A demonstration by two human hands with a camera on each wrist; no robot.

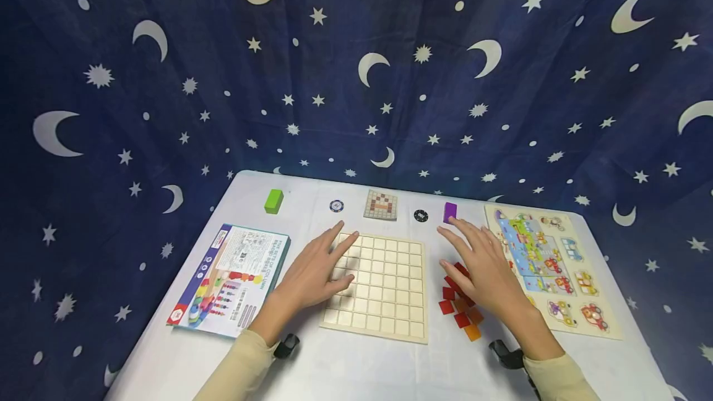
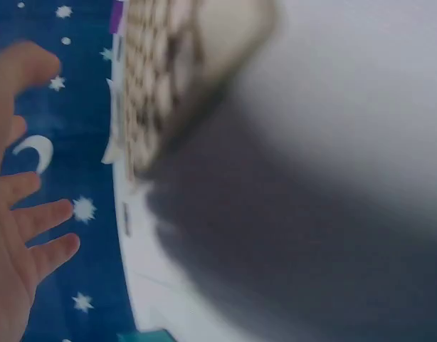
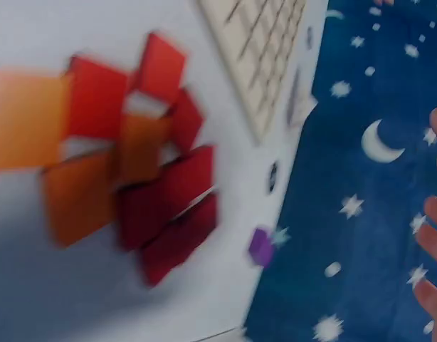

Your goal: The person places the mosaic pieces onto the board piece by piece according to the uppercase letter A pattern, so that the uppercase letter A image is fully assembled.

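Your L hand point(image 1: 314, 271) has its grip loosely spread w/ nothing in it, over the L edge of the grid board point(image 1: 384, 289) on the counter point(image 1: 351, 370); your R hand point(image 1: 483, 265), same, over the red/orange tiles point(image 1: 461, 306) just R of it. Tiles lie loose & bunched, so a low R sweep could prob. scatter them; an L nudge might skew the board.
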